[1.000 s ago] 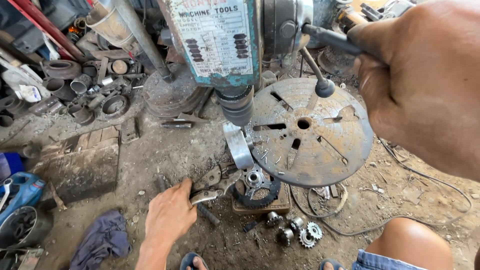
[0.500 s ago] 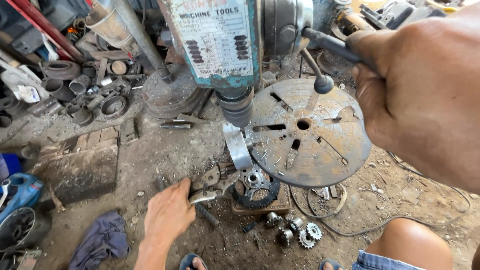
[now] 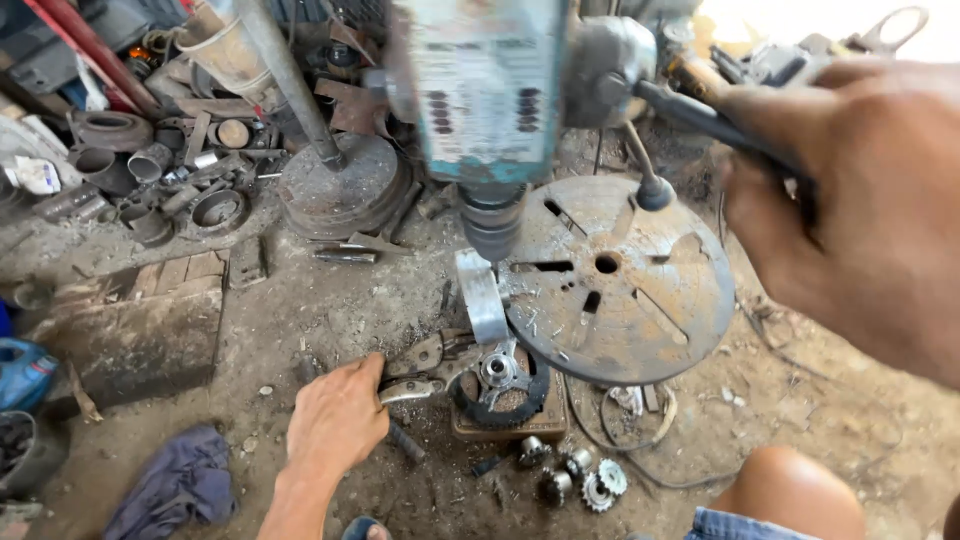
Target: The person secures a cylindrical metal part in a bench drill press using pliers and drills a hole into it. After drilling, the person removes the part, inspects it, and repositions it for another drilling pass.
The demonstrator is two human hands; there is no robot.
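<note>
My left hand point(image 3: 338, 415) is low on the dirt floor, closed around the handles of metal locking pliers point(image 3: 425, 368). The pliers' jaws reach to a black toothed sprocket point(image 3: 500, 385) that rests on a brown block. Close to the camera at the right, my right hand point(image 3: 850, 210) grips the dark feed lever point(image 3: 700, 115) of a green drill press point(image 3: 480, 90). The drill chuck point(image 3: 492, 225) hangs above the sprocket, beside the round rusty drill table point(image 3: 625, 285).
Small gears point(image 3: 580, 485) lie on the ground below the block. Piles of metal rings and scrap point(image 3: 150, 170) fill the back left. A blue rag point(image 3: 175, 480) and a blue can point(image 3: 22, 372) sit at the left. My knee point(image 3: 790, 490) shows at the bottom right.
The view has shifted a little to the right and closer. Both hands keep their grips; the right hand stays on the lever.
</note>
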